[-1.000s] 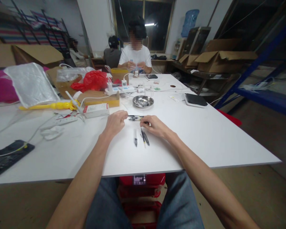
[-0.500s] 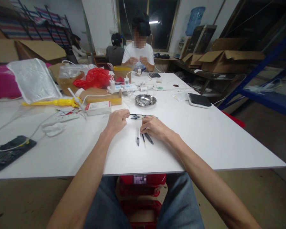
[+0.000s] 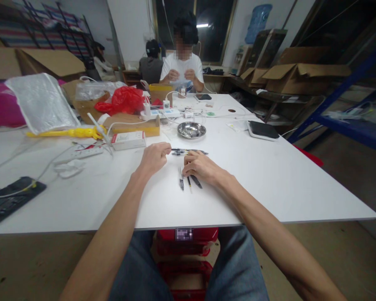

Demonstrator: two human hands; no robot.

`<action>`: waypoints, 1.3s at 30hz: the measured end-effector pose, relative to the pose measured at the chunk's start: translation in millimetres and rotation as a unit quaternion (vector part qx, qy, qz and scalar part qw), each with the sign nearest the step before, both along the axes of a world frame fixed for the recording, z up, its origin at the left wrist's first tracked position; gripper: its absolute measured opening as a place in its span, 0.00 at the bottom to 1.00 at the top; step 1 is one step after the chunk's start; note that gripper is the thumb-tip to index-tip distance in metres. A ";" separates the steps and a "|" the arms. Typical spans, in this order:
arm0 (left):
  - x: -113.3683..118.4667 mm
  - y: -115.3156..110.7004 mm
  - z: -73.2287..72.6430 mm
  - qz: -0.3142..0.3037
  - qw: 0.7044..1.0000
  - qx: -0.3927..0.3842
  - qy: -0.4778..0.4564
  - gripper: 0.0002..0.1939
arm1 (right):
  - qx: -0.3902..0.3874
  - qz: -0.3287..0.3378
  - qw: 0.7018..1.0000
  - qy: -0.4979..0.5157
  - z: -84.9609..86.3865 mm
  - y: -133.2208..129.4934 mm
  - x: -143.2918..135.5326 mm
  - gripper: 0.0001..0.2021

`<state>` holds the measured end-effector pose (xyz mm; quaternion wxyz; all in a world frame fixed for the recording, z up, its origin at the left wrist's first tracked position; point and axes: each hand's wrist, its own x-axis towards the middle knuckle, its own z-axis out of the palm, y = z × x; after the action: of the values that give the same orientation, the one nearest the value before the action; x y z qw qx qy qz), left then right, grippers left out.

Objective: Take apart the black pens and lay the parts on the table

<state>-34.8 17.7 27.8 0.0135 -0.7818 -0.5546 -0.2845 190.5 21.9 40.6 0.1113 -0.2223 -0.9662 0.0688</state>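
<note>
On the white table, my left hand (image 3: 156, 155) is closed at the left end of a row of pens (image 3: 178, 153). Whatever its fingers hold is hidden. My right hand (image 3: 200, 165) is bent over loose pen parts, its fingertips closed at the upper end of a clear pen barrel (image 3: 181, 184). Beside that barrel lie a thin dark refill (image 3: 189, 182) and a black pen cap or body (image 3: 196, 182), both partly under the right hand. Part of the pen row is also covered by this hand.
A steel bowl (image 3: 191, 130) with small parts stands beyond the pens. To the left are a white box (image 3: 129, 141), a yellow tool (image 3: 78, 133), crumpled tissue (image 3: 69, 168) and cables. A black-topped device (image 3: 262, 130) lies right. A person in white (image 3: 182, 71) sits opposite.
My right fingertips have shifted slightly left to the clear barrel, which now lies a little more tilted. My left hand has stayed nearly still. The person opposite has raised their hands.
</note>
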 end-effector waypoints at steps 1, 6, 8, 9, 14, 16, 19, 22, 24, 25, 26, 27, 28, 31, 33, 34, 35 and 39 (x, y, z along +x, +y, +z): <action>0.1 0.0 0.0 0.001 1.000 -0.001 0.000 0.10 | 0.005 0.003 1.000 -0.004 0.6 -0.4 0.0 0.10; 1.8 -0.1 0.5 0.001 1.000 -0.004 0.004 0.10 | 0.042 0.009 0.999 -0.015 -1.4 1.2 0.9 0.09; 2.9 -0.4 1.1 0.000 1.000 -0.003 0.005 0.11 | 0.042 0.007 0.999 -0.014 -3.2 2.6 1.2 0.08; 3.4 -0.5 1.5 0.000 1.000 -0.003 0.005 0.11 | 0.039 0.007 0.999 -0.014 -3.7 3.2 1.5 0.08; 4.9 -1.5 3.0 0.007 1.000 -0.007 0.008 0.12 | 0.014 -0.021 0.999 0.031 2.7 4.1 6.3 0.09; 5.5 -1.8 3.1 0.012 1.000 -0.009 0.005 0.12 | 0.000 -0.080 0.993 0.091 7.8 4.1 10.8 0.06; 8.3 -2.5 2.8 0.016 1.000 -0.011 -0.005 0.11 | -0.049 -0.190 0.971 0.139 11.9 4.1 18.0 0.04; 14.9 -4.2 2.0 0.015 1.000 -0.011 -0.018 0.12 | -0.090 -0.252 0.957 0.112 8.2 4.6 22.9 0.03; 21.1 -6.6 0.9 0.015 0.999 -0.008 -0.036 0.12 | -0.107 -0.257 0.955 0.099 2.9 5.8 24.4 0.03; 24.5 -8.3 0.2 0.012 0.999 -0.005 -0.052 0.12 | -0.122 -0.249 0.955 0.102 0.2 6.7 24.5 0.04; 27.8 -10.2 -0.5 0.008 0.997 0.001 -0.071 0.12 | -0.143 -0.235 0.954 0.118 -2.1 7.8 23.8 0.05; 31.1 -12.2 -1.3 0.001 0.996 0.008 -0.090 0.13 | -0.171 -0.220 0.949 0.147 -4.0 8.7 22.4 0.07; 34.2 -14.3 -2.1 -0.009 0.994 0.015 -0.108 0.13 | -0.206 -0.204 0.938 0.191 -5.3 9.4 20.0 0.10; 41.5 -19.3 -3.7 -0.041 0.990 0.018 -0.132 0.13 | -0.326 -0.170 0.857 0.361 -6.9 9.3 8.6 0.17; 44.2 -20.8 -4.5 -0.059 0.989 0.006 -0.135 0.12 | -0.383 -0.156 0.792 0.448 -6.7 8.6 1.2 0.20; 44.8 -21.1 -4.9 -0.065 0.988 0.000 -0.138 0.11 | -0.393 -0.155 0.769 0.480 -6.5 8.8 -0.9 0.20; 44.8 -21.4 -5.4 -0.069 0.987 -0.004 -0.144 0.10 | -0.389 -0.160 0.749 0.512 -6.1 9.5 -1.5 0.20; 40.1 -25.4 -8.9 -0.020 0.987 0.004 -0.159 0.10 | -0.338 -0.205 0.690 0.606 -4.6 16.3 7.4 0.18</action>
<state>5.3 -7.7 18.9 -0.0772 -0.7375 -0.5328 -0.4079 197.9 38.2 36.0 0.6011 -0.3473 -0.5306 0.4864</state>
